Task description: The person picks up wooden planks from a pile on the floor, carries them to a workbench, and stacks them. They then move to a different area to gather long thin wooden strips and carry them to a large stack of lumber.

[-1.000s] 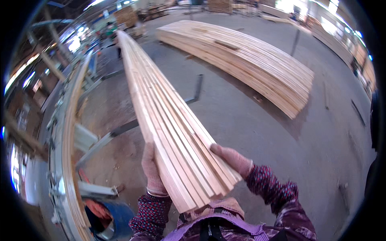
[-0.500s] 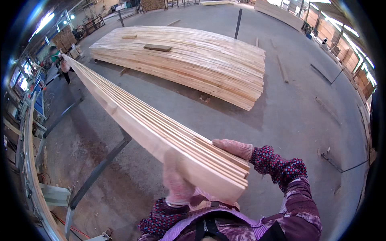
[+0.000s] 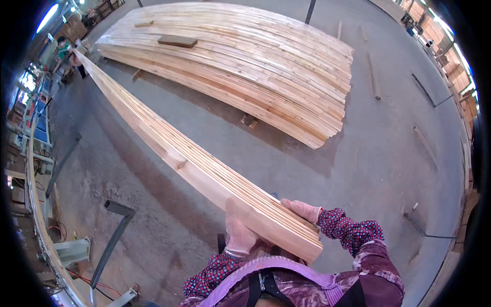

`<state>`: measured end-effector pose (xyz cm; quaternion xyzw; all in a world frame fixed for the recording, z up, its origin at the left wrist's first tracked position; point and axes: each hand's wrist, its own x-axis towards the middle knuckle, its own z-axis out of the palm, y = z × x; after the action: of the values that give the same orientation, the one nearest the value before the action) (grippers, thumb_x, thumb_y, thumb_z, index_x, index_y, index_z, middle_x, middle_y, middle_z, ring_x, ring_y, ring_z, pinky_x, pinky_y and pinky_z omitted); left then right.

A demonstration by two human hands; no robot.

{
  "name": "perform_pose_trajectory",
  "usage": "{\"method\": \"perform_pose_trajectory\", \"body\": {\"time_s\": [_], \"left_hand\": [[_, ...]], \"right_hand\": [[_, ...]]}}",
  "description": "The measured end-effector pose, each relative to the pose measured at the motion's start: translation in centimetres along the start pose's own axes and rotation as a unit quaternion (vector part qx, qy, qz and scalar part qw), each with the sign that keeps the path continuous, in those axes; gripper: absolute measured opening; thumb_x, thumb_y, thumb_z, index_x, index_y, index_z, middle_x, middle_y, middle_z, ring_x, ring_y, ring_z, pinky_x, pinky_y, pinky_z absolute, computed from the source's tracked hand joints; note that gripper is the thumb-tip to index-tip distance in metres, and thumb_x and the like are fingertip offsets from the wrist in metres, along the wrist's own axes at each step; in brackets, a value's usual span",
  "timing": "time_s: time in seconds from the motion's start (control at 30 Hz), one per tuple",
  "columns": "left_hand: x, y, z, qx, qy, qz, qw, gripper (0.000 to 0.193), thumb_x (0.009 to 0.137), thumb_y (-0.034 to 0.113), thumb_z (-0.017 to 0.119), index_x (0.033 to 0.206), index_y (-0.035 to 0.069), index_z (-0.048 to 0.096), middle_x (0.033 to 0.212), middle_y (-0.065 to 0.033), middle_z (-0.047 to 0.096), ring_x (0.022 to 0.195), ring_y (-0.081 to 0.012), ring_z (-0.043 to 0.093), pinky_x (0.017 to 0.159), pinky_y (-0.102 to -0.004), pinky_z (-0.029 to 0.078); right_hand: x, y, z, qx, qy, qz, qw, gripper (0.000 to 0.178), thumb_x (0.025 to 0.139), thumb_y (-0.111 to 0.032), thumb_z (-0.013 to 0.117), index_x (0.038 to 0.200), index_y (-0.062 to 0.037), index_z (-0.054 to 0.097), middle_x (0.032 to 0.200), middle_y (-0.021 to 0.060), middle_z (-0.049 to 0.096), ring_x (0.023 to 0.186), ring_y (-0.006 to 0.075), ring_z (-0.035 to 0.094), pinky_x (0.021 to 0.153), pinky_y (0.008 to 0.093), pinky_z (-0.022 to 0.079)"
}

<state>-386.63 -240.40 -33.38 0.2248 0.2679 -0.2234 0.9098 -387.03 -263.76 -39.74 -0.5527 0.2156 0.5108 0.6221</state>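
A bundle of long, thin wooden boards (image 3: 189, 166) runs from my waist toward the far left, the boards set on edge side by side. My left hand (image 3: 239, 233), in a pale pink glove, presses its near face with fingers pointing up. On the opposite side my gloved right hand (image 3: 303, 210) grips the bundle close to its near end. Between them the boards are squeezed together; the undersides of both hands are hidden. At the far end stands a person in green (image 3: 63, 50), next to the bundle's tip; their grip is too small to make out.
A broad, low stack of boards (image 3: 245, 56) lies beyond the bundle, with a short wood block (image 3: 177, 41) on top. Dark metal posts (image 3: 311, 11) stand behind it. At left are a bent metal support arm (image 3: 115, 235) and a long machine rail (image 3: 36, 204). Loose wood strips (image 3: 373, 77) lie at right.
The bundle has moved away from the metal support arm, whose end now shows apart from it. The board stack appears closer. My left hand, blurred before, now rests against the near face.
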Motion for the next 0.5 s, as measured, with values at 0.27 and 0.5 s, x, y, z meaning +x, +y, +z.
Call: {"method": "perform_pose_trajectory", "body": {"time_s": [0.27, 0.5], "left_hand": [[18.8, -1.2, 5.4, -0.030, 0.045, 0.043, 0.998, 0.079, 0.098, 0.065, 0.036, 0.149, 0.004, 0.034, 0.143, -0.0197, 0.047, 0.129, -0.0359, 0.048, 0.110, -0.0480, 0.038], [32.6, -5.2, 12.1, 0.005, 0.069, 0.006, 0.998, 0.083, 0.096, 0.066, 0.045, 0.150, 0.005, 0.032, 0.146, -0.0150, 0.046, 0.132, -0.0316, 0.047, 0.112, -0.0443, 0.037]], "right_hand": [[-0.3, -8.6, -16.0, -0.041, 0.115, 0.086, 0.989, 0.059, 0.099, -0.056, 0.047, 0.120, -0.0043, 0.066, 0.105, 0.0095, 0.072, 0.088, 0.0148, 0.068, 0.082, 0.0332, 0.054], [4.2, -10.7, -32.3, -0.054, 0.189, 0.129, 0.972, 0.067, 0.095, -0.062, 0.049, 0.120, -0.0024, 0.067, 0.106, 0.0130, 0.072, 0.099, 0.0208, 0.068, 0.092, 0.0364, 0.049]]}}
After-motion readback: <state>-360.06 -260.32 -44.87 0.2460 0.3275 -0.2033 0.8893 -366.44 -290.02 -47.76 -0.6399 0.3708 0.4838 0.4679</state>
